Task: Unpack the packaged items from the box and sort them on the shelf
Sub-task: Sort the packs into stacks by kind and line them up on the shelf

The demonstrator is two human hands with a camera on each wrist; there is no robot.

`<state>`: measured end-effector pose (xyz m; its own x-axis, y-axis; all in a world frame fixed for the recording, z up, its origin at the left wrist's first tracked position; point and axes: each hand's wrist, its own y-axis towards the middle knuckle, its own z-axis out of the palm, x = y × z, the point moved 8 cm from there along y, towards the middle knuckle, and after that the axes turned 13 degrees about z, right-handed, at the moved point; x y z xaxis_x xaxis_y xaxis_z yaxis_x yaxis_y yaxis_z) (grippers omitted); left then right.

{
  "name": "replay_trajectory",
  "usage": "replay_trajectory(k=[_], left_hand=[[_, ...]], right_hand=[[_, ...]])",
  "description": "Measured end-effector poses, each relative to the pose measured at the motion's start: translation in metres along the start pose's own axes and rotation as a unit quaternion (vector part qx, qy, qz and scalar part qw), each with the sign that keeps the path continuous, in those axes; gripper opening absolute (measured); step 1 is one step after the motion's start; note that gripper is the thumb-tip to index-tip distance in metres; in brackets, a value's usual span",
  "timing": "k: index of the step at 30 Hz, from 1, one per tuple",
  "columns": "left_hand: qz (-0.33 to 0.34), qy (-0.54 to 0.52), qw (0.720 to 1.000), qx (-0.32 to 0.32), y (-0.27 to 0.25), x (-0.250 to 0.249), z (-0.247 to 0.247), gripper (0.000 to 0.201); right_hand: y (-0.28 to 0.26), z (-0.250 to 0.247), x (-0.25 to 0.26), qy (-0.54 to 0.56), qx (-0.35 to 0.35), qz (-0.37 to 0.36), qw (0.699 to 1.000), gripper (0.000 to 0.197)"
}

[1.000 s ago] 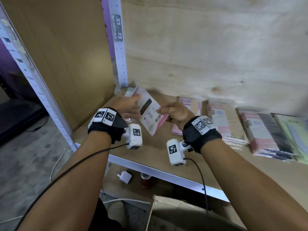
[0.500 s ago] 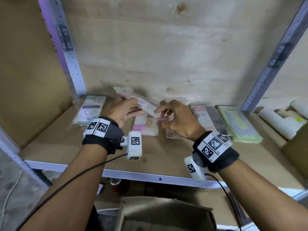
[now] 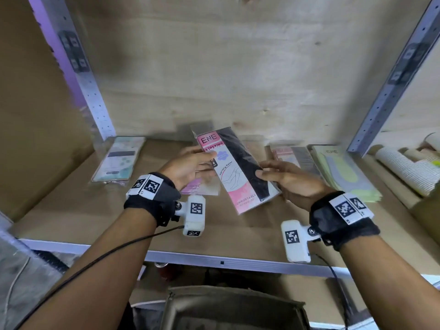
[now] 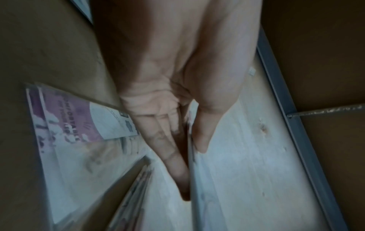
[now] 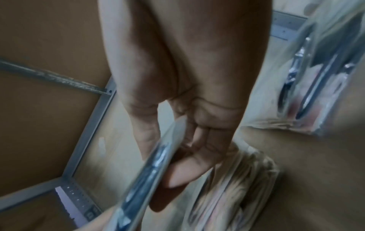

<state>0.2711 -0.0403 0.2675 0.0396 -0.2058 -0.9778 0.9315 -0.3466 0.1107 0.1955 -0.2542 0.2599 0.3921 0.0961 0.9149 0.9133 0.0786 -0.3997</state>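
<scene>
A flat pink and black stocking packet (image 3: 234, 167) is held tilted above the shelf board (image 3: 119, 222), its printed front towards me. My left hand (image 3: 204, 163) pinches its left edge, thumb on top. On the right edge my right hand (image 3: 269, 173) grips it with the thumb on the black half. The left wrist view shows the packet edge (image 4: 190, 156) between thumb and fingers. In the right wrist view the packet (image 5: 150, 164) runs edge-on through the hand. The open cardboard box (image 3: 233, 310) stands below the shelf.
A teal packet (image 3: 117, 160) lies at the shelf's left. A pink packet (image 3: 200, 188) lies under my left hand. Pink stacks (image 3: 295, 158) and green packets (image 3: 342, 172) lie to the right. Metal uprights (image 3: 90, 91) frame the bay. Ribbed rolls (image 3: 404, 167) fill the neighbouring bay.
The packet showed its white back, then lay edge-on, and now shows its printed front. Both hands carried it rightward along the shelf towards the middle.
</scene>
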Motion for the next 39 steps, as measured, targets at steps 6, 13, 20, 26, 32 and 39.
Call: replay_trajectory(k=[6, 13, 20, 26, 32, 39], left_hand=[[0.029, 0.014, 0.991, -0.128, 0.012, 0.006, -0.038, 0.040], [0.131, 0.216, 0.956, -0.150, 0.007, -0.004, -0.071, 0.036], [0.138, 0.372, 0.909, -0.125, -0.002, -0.019, -0.073, 0.047], [0.107, 0.287, 0.948, -0.082, -0.005, -0.012, -0.066, 0.042], [0.063, 0.049, 0.996, -0.030, -0.008, -0.007, -0.047, 0.033], [0.016, 0.006, 1.000, -0.018, -0.011, 0.005, -0.032, 0.046]], right_hand=[[0.001, 0.000, -0.005, -0.071, 0.026, -0.003, 0.997, 0.029], [-0.003, 0.006, -0.011, -0.116, 0.045, 0.005, 0.992, 0.028], [-0.006, 0.014, -0.011, -0.121, 0.070, -0.015, 0.990, 0.043], [-0.011, 0.010, -0.010, -0.123, 0.056, -0.033, 0.990, 0.029], [-0.016, 0.014, -0.008, -0.120, 0.054, -0.051, 0.990, 0.039], [-0.026, 0.012, -0.011, -0.121, 0.072, -0.055, 0.988, 0.035]])
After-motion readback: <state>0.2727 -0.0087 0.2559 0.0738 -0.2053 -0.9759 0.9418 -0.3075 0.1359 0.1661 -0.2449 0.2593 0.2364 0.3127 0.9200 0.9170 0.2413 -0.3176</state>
